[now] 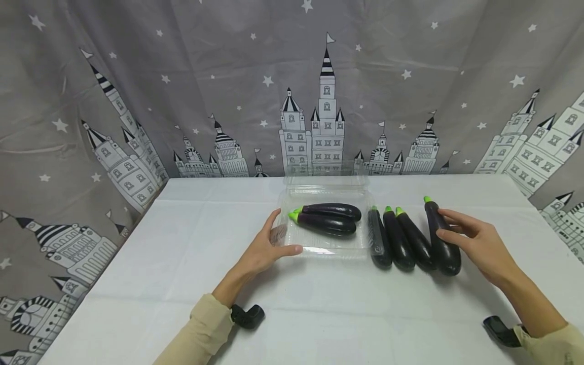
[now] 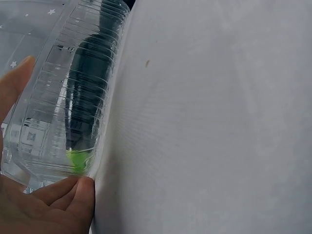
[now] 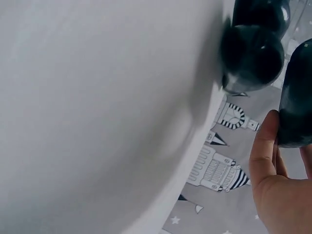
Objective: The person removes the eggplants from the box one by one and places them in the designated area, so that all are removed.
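Observation:
A clear plastic clamshell container [image 1: 328, 249] lies with its lid raised at the back. Two dark purple eggplants [image 1: 326, 224] with bright green stems lie inside it. My left hand [image 1: 262, 252] holds the container at its front left corner, thumb along the front rim and fingers at the left side; its fingers [image 2: 80, 195] touch the plastic in the left wrist view. To the right, my right hand [image 1: 479, 243] grips an eggplant [image 1: 443, 248] between thumb and fingers. In the right wrist view this eggplant [image 3: 298, 97] is partly cut off by the frame.
Three more eggplants [image 1: 401, 241] lie side by side on the white table [image 1: 347, 314], between the container and my right hand. The leftmost touches or nearly touches the container's right edge. Behind the table hangs a grey curtain [image 1: 219, 66] with castles and stars.

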Demonstrator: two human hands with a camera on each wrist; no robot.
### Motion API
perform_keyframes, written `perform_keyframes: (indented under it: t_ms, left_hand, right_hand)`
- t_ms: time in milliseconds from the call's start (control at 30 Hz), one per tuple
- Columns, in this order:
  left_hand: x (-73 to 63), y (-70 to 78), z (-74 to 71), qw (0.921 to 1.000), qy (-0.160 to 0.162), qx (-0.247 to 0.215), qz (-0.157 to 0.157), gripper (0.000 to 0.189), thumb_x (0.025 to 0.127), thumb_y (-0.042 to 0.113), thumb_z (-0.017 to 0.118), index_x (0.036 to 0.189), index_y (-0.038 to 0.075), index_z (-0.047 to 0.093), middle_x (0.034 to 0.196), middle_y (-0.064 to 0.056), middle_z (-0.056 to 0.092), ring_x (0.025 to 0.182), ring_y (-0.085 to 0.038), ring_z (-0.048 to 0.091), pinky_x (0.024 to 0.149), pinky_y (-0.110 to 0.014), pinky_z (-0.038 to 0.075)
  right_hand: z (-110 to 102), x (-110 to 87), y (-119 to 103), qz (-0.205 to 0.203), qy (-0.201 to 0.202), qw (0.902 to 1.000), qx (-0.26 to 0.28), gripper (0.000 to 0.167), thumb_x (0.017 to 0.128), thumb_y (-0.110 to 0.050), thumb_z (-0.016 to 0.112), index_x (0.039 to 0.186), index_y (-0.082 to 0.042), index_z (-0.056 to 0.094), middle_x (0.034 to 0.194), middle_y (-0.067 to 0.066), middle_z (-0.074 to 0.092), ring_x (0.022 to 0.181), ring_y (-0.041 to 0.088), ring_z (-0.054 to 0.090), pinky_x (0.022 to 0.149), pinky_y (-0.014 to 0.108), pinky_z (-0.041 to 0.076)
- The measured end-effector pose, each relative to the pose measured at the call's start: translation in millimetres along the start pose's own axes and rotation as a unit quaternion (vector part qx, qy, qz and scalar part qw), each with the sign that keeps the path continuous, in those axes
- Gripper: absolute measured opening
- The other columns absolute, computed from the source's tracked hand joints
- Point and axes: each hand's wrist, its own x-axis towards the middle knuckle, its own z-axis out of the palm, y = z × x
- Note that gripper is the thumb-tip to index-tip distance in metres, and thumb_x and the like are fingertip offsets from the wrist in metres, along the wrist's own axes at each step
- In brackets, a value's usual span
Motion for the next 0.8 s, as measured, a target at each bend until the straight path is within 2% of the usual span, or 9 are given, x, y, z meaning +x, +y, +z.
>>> perform_keyframes:
  t_ms: [300, 367, 433, 533, 800]
  left_hand:
    - [-0.1, -0.3, 0.0, 1.0000, -0.002, -0.007, 0.004, 0.111, 0.075, 0.034, 0.087, 0.159, 0.029, 0.015, 0.159, -0.019, 0.024, 0.146, -0.035, 0.021, 0.113, -0.057, 0.023]
    - [-0.3, -0.1, 0.0, 1.0000, -0.002, -0.007, 0.004, 0.110, 0.075, 0.034, 0.087, 0.159, 0.029, 0.015, 0.159, -0.019, 0.025, 0.146, -0.035, 0.022, 0.113, -0.057, 0.023]
    - [-0.3, -0.1, 0.1, 1.0000, -0.002, -0.007, 0.003, 0.110, 0.075, 0.034, 0.087, 0.158, 0.029, 0.015, 0.159, -0.020, 0.025, 0.146, -0.035, 0.021, 0.112, -0.057, 0.023]
    - [-0.2, -0.3, 0.6, 1.0000, -0.002, -0.006, 0.001, 0.110, 0.075, 0.033, 0.087, 0.158, 0.029, 0.015, 0.159, -0.020, 0.024, 0.146, -0.036, 0.021, 0.112, -0.058, 0.022]
    - [0.4, -0.3, 0.4, 1.0000, 0.001, -0.003, -0.003, 0.111, 0.075, 0.034, 0.087, 0.158, 0.030, 0.015, 0.159, -0.021, 0.023, 0.146, -0.036, 0.020, 0.112, -0.058, 0.022]
  right_hand:
    - [-6.0, 5.4, 9.3, 0.017, -0.023, 0.9996, 0.000, 0.060, 0.099, -0.025, 0.063, 0.147, 0.004, 0.041, 0.138, 0.032, 0.047, 0.100, -0.012, 0.046, 0.077, 0.007, 0.040]
    - [-7.0, 7.4, 10.5, 0.029, -0.031, 0.9991, -0.002, 0.062, 0.099, -0.027, 0.062, 0.148, 0.004, 0.039, 0.139, 0.033, 0.044, 0.110, 0.003, 0.052, 0.090, 0.020, 0.045]
    - [-7.8, 8.9, 11.8, 0.042, -0.044, 0.9982, 0.001, 0.065, 0.099, -0.029, 0.062, 0.149, 0.004, 0.036, 0.141, 0.035, 0.040, 0.122, 0.023, 0.052, 0.101, 0.039, 0.044]
    - [-8.9, 10.1, 13.6, 0.057, -0.065, 0.9963, 0.005, 0.067, 0.100, -0.029, 0.061, 0.150, 0.005, 0.033, 0.143, 0.038, 0.035, 0.129, 0.051, 0.038, 0.100, 0.067, 0.033]
    - [-7.8, 13.7, 18.1, 0.046, -0.092, 0.9946, -0.008, 0.066, 0.099, -0.026, 0.062, 0.149, 0.006, 0.034, 0.142, 0.041, 0.034, 0.128, 0.055, 0.039, 0.099, 0.068, 0.033]
